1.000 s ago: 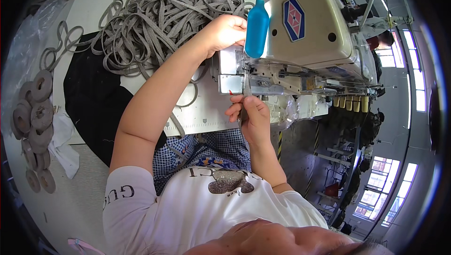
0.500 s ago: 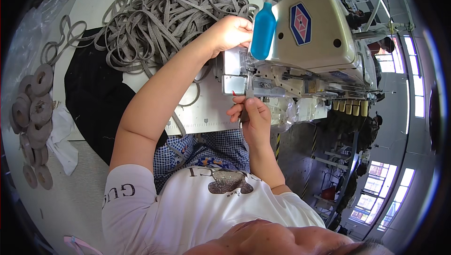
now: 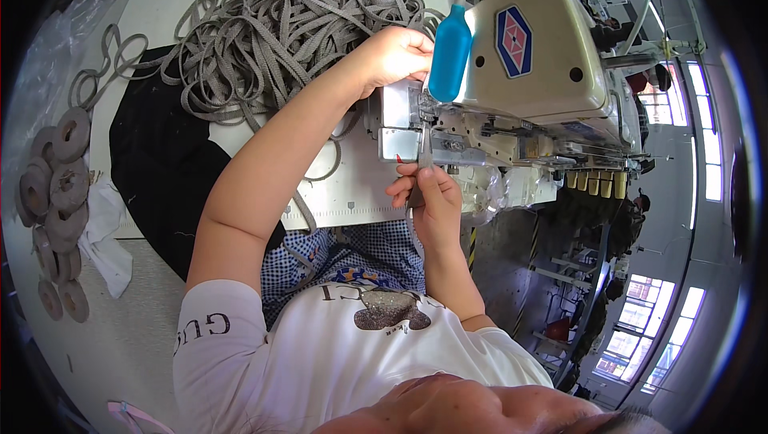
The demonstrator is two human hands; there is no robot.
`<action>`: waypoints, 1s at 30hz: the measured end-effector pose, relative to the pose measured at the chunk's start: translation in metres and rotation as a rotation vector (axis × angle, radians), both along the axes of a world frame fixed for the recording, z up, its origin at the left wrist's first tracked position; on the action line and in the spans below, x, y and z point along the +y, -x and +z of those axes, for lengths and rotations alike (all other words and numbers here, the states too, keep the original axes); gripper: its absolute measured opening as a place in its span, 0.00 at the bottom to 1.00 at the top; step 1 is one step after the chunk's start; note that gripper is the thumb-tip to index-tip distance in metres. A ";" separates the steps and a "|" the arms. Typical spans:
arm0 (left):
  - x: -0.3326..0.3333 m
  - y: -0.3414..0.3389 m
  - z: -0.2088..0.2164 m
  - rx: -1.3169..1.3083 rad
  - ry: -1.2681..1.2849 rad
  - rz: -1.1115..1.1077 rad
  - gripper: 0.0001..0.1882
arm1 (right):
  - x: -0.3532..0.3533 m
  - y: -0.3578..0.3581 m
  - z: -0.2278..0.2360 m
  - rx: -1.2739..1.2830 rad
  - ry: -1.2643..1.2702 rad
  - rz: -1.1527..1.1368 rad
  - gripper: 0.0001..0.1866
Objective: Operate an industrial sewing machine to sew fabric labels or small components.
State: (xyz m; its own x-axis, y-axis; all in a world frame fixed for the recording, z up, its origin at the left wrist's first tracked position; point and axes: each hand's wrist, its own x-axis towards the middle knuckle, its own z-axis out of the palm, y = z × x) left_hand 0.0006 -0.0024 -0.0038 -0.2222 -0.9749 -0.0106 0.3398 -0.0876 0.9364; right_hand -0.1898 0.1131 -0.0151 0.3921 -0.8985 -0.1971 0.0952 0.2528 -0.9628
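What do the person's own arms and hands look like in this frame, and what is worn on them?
Both arms are bare from the short sleeves down. The left hand and right hand wear no gloves; no rings, watch or bracelet show. The left sleeve is white with dark lettering and ends above the elbow. The right sleeve is plain white, as far as it shows.

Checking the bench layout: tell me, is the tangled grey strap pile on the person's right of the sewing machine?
No, the grey strap pile lies left of the sewing machine.
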 end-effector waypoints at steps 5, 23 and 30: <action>0.000 0.001 0.000 0.012 0.009 0.007 0.11 | 0.000 0.000 0.000 0.000 -0.007 0.000 0.17; -0.010 0.002 -0.016 0.092 0.065 -0.010 0.15 | 0.001 -0.002 0.001 0.017 0.003 -0.016 0.15; -0.008 0.003 -0.013 0.067 0.070 -0.017 0.12 | 0.002 -0.002 0.001 0.032 0.016 -0.030 0.16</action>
